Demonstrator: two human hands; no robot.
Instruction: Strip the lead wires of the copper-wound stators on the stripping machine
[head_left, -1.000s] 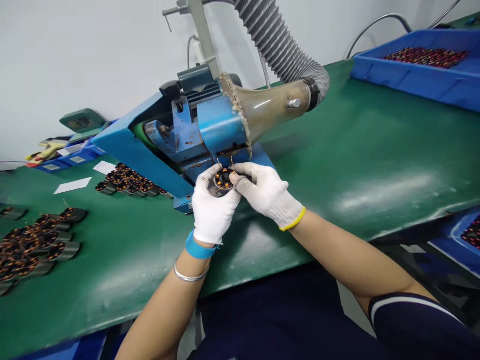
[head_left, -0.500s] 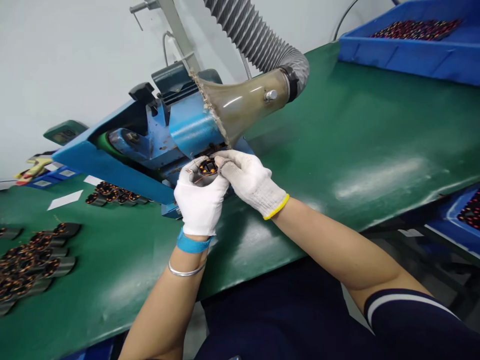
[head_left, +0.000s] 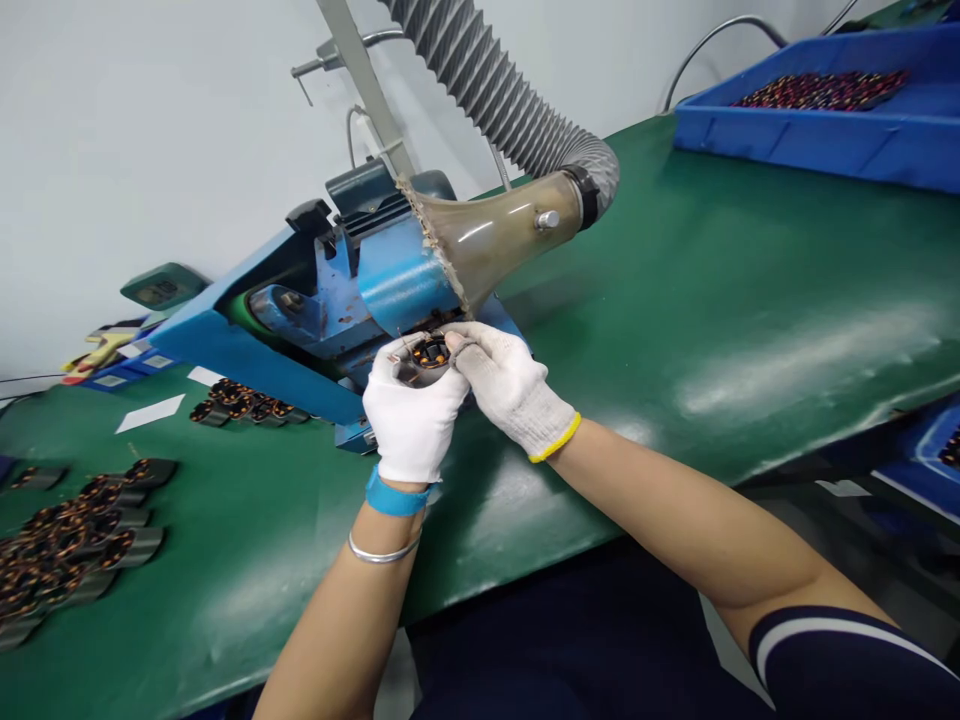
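Observation:
My left hand (head_left: pixel 412 410), in a white glove, is closed around a motor stator (head_left: pixel 431 354), a dark ring with copper windings inside. Thin wire ends stick up from the stator near my left fingers. Pinched together at the stator's right rim is my gloved right hand (head_left: pixel 504 380); what lies between its thumb and fingers is hidden, perhaps a thin wire. Both hands are right in front of the blue machine (head_left: pixel 409 285), just below its hood, and my right fingertips reach its lower opening.
A translucent funnel (head_left: pixel 502 225) joins the machine to a grey corrugated hose (head_left: pixel 517 100). More stators (head_left: pixel 82 530) lie grouped on the green table (head_left: pixel 637 330) at left, others (head_left: pixel 244 400) beside the machine. A blue bin (head_left: pixel 810 145) with small parts stands far right.
The view has shifted, so the machine, table and hands appear slightly lower and mostly farther right. Both hands keep nearly the same hold at the machine, and the stator is turned slightly.

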